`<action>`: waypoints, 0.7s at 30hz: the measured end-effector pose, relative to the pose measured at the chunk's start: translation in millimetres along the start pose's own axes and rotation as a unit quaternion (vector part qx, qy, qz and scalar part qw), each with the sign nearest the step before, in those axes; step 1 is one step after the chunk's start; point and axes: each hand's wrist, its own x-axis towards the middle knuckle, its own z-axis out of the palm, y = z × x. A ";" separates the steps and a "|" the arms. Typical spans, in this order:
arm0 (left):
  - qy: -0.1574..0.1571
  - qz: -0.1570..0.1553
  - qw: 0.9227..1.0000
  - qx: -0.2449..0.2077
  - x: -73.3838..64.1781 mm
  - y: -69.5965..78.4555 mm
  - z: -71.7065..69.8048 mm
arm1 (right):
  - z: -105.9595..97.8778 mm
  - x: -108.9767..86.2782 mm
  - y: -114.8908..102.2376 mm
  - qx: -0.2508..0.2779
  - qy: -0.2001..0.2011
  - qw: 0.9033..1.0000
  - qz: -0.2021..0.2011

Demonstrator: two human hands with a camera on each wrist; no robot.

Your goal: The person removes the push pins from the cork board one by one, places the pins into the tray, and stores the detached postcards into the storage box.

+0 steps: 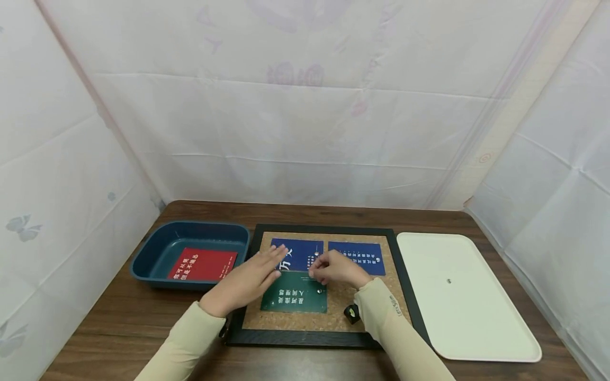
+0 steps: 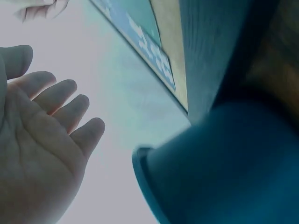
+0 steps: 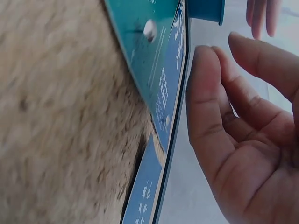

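A framed cork board point(image 1: 343, 301) carries a green card point(image 1: 294, 301) with a round silver pin point(image 3: 149, 30) near its side. Behind it are a left blue card point(image 1: 300, 254) and a right blue card point(image 1: 350, 248), each with a pin. My right hand point(image 1: 340, 269) hovers over the cards, its fingers loosely curled. In the right wrist view thumb and forefinger stand apart, with nothing visible between them. My left hand point(image 1: 250, 278) is held over the board's left side, palm down, fingers extended; the left wrist view shows its palm bare.
To the left, a dark blue basin point(image 1: 190, 226) holds a red card point(image 1: 205, 263). A white tray point(image 1: 469, 317) on the right bears one tiny metallic piece point(image 1: 449, 281). A small black item point(image 1: 351, 314) with a yellow-green spot shows beside my right sleeve.
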 end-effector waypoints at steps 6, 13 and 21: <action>-0.043 0.035 0.998 0.005 3.1 7.3 11.0 | -3.5 -4.9 6.2 -0.032 -0.005 0.999 0.004; -0.086 0.076 0.993 0.020 3.6 14.6 16.5 | -5.2 -8.0 13.3 -0.059 -0.021 0.998 0.005; -0.147 0.083 0.986 0.003 4.9 19.7 21.6 | -5.1 -9.3 17.3 -0.064 -0.039 0.997 -0.019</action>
